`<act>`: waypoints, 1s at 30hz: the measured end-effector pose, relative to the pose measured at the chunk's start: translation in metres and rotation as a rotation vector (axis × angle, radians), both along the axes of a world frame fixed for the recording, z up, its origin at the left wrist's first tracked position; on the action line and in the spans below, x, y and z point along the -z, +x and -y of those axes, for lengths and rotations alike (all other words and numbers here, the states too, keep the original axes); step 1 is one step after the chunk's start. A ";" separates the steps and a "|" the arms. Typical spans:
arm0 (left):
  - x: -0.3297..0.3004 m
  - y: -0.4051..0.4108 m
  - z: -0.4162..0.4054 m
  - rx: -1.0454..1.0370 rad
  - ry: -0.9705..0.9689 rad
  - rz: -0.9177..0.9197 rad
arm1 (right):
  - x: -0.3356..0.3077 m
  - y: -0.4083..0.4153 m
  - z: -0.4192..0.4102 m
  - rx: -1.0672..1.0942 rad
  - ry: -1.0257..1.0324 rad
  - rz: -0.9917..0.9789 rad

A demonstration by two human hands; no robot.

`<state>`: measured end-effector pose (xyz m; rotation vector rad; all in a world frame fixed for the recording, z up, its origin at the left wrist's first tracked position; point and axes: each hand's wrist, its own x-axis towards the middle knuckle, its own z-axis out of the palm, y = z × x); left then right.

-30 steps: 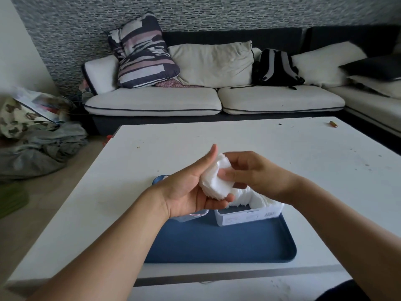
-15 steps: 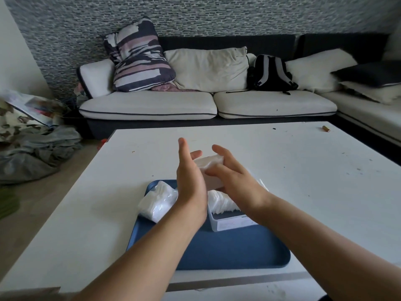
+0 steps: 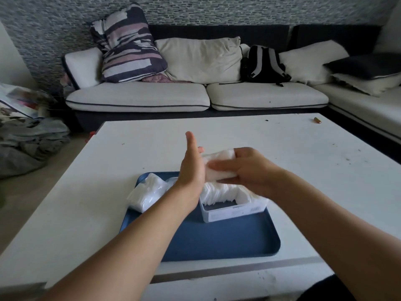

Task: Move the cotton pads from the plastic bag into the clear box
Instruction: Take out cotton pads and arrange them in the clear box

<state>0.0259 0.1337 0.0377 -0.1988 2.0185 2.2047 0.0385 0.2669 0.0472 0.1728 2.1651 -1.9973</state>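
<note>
White cotton pads (image 3: pixel 219 165) form a stack held in the air above the clear box (image 3: pixel 233 208), between the two hands. The right hand (image 3: pixel 245 168) grips the stack from its right side, with fingers curled over the top edge and the thumb laid across the near face. The left hand (image 3: pixel 192 168) stands on edge with fingers straight and together. Its palm presses flat against the left end of the stack, and it curls round nothing. This arrangement probably serves to square the loose pads into a neat block, so that they enter the narrow box without fanning out.

The clear box sits on a blue tray (image 3: pixel 217 240) near the front edge of the bench (image 3: pixel 282 153), toward the tray's far right corner. It already contains a row of pads standing on edge along its far side. Its near part is empty, which leaves room for the held stack. The plastic bag (image 3: pixel 149 193) lies across the far left corner of the tray, just beside the box. The bag is bulging and white, so more pads appear to remain inside it.

By this evidence, the transfer is partly complete. The next step probably requires lowering the squared stack straight down into the open part of the box. The left palm should keep contact until the pads are seated; released early, the end pads may topple.

A small brown object (image 3: pixel 317 120) lies near the far right corner of the bench, well apart from the work.
</note>
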 end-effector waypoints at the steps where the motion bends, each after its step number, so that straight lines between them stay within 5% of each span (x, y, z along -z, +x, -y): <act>1: 0.003 -0.002 0.001 0.008 -0.132 -0.078 | -0.001 -0.004 -0.010 0.055 0.050 0.049; 4: 0.010 -0.002 0.012 0.082 -0.621 -0.301 | 0.007 -0.010 -0.033 0.101 0.218 0.218; 9: 0.029 0.009 0.017 0.604 -1.262 -0.388 | 0.028 -0.014 -0.012 -0.079 0.654 0.234; 14: 0.043 0.009 0.018 0.871 -1.393 -0.225 | 0.051 -0.028 0.007 -0.142 0.958 0.194; 20: 0.051 0.008 0.023 0.872 -1.432 -0.229 | 0.068 -0.025 0.019 -0.283 1.127 0.184; 30: 0.055 0.006 0.023 0.853 -1.452 -0.287 | 0.066 -0.025 0.003 0.039 1.304 0.029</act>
